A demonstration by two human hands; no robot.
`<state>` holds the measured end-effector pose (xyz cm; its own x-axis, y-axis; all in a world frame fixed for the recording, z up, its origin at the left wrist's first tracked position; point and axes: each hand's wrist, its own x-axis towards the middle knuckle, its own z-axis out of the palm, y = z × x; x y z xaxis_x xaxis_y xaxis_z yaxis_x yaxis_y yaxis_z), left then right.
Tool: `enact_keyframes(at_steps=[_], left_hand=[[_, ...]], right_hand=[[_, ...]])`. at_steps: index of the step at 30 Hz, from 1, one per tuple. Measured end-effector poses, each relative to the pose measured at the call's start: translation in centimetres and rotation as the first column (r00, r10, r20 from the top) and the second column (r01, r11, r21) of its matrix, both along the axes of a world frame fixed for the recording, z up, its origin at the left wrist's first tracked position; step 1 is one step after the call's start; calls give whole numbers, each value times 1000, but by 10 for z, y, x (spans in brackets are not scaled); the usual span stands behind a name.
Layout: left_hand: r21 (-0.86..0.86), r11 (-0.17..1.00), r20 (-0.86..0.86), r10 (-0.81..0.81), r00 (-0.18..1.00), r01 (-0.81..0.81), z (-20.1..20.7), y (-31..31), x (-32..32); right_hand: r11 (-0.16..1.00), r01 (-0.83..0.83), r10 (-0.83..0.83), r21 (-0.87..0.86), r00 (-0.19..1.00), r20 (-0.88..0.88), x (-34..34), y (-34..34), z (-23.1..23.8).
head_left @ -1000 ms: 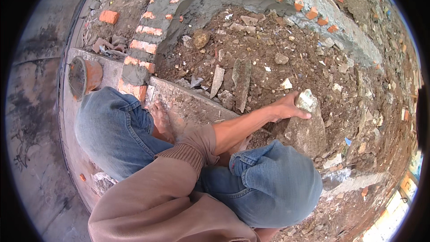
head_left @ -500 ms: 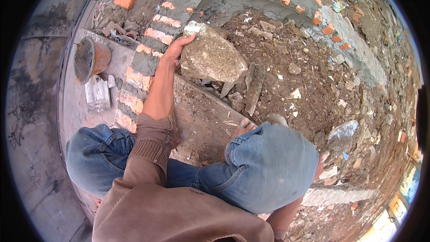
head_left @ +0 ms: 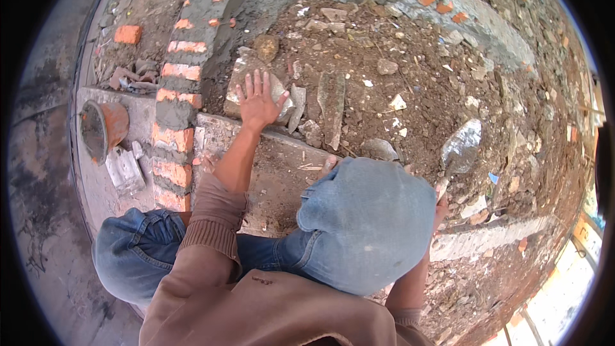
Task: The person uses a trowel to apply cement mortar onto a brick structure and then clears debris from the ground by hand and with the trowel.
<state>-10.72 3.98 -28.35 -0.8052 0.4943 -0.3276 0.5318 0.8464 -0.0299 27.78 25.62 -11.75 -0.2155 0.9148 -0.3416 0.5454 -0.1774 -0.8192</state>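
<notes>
My left hand (head_left: 259, 104) lies flat with fingers spread on a large pale stone (head_left: 247, 64). The stone rests in the soil against the inner side of the mortared brick wall. A smaller brown stone (head_left: 266, 47) touches its far edge, and narrow stone slabs (head_left: 331, 99) lie to its right. Partly hidden behind my knee, my right hand (head_left: 441, 210) is closed round the handle of a trowel (head_left: 462, 147). The trowel's blade, smeared with grey, is over the rubble to the right.
Brick coursing with wet mortar (head_left: 182, 72) curves along the left and far side. A bucket (head_left: 105, 129) is at the left, with a grey-smeared block (head_left: 125, 171) beside it. Loose bricks (head_left: 127, 34) lie beyond. A concrete ledge (head_left: 269, 160) runs before my knees.
The large stone, gripped at its side by my left hand before, now lies lower by the wall under my spread palm. The view has shifted, and the trowel appears farther left and up.
</notes>
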Motion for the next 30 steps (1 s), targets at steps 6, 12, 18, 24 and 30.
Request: enact_keyframes(at_steps=[6,12,18,24,30], left_hand=[[141,983,-33,120,992,-115,38,24,-32],[602,642,-138,-503,853,475,114,121,31],[704,109,196,-980,-45,701,112,122,215],[636,-101,67,-981,-185,765,90,130,259],[599,116,347,-929,-127,792,93,156,263]], right_hand=[[854,-255,-56,454,822,567,81,67,-49],[944,-181,-27,275,792,610,60,55,-82],[900,-427,321,91,789,524,-29,5,-86],[933,-114,-133,343,774,620,59,39,-36],[960,-205,66,192,829,555,64,9,-86]])
